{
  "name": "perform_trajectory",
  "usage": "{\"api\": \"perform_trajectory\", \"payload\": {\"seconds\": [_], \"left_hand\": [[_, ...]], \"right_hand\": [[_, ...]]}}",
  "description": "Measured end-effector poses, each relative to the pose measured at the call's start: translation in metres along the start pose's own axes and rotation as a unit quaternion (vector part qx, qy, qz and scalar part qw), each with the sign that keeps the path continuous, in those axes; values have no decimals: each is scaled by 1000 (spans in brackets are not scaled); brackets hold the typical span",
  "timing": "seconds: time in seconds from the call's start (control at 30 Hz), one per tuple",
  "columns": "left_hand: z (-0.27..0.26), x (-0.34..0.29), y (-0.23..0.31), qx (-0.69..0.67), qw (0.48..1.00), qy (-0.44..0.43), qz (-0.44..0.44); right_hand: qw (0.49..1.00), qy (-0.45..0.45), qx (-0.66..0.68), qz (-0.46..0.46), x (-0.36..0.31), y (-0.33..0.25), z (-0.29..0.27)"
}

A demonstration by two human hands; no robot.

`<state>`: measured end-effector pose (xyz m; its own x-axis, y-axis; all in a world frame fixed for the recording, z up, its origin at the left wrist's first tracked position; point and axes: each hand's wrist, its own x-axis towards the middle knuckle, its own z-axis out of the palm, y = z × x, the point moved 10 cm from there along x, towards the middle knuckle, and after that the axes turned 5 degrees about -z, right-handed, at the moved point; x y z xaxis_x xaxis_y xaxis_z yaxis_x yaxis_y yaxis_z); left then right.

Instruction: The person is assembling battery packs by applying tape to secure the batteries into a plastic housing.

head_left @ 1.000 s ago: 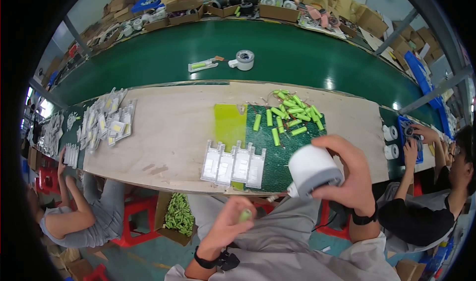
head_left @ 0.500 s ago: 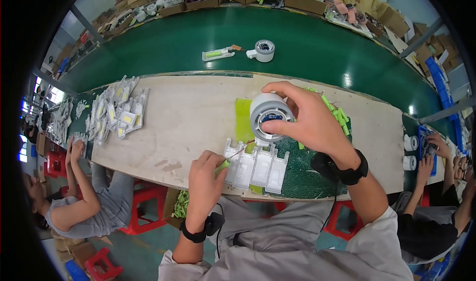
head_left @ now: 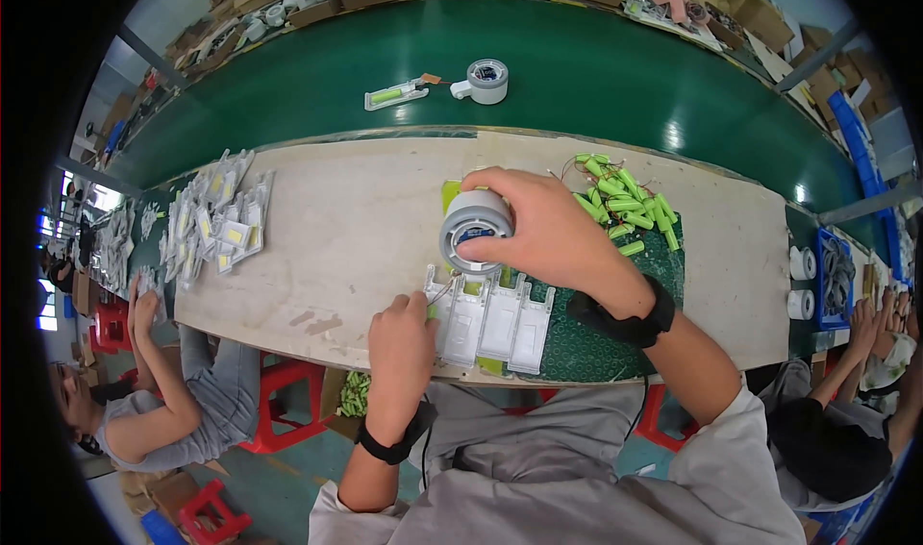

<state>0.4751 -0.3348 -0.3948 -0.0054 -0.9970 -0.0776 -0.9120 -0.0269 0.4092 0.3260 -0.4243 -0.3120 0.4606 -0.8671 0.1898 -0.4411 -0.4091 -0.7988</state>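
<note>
My right hand (head_left: 550, 226) is closed around a round white-and-grey housing (head_left: 460, 247), its open face showing a dark circuit board inside. The housing is held above the far ends of several white plastic battery cases (head_left: 502, 322) standing side by side. At the leftmost case, my left hand (head_left: 402, 343) is closed on a green battery (head_left: 432, 311), mostly hidden by the fingers. Thin wires (head_left: 448, 284) run between the battery and the housing. Under the cases lies a dark green mat (head_left: 606, 329), with a pile of green wired batteries (head_left: 620, 199) on its far part.
White cases with yellow labels (head_left: 221, 223) are heaped on the left of the table. Beyond the table, a green conveyor belt (head_left: 288, 93) carries another housing (head_left: 488, 82) wired to a battery case (head_left: 395, 95). Co-workers sit either side; a blue bin (head_left: 835, 281) stands at right.
My right hand has moved left with the housing, closer to the leftmost case. The left hand has brought the battery against that case, and less of the battery shows. The view has shifted slightly.
</note>
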Motion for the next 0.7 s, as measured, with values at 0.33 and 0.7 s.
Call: {"api": "perform_trajectory", "payload": {"seconds": [0.33, 0.7], "left_hand": [[-74, -25, 50, -207, 953, 167, 143], [-17, -50, 95, -616, 722, -302, 91]], "right_hand": [[996, 16, 27, -83, -40, -38, -18], [937, 148, 318, -14, -135, -47, -68]]}}
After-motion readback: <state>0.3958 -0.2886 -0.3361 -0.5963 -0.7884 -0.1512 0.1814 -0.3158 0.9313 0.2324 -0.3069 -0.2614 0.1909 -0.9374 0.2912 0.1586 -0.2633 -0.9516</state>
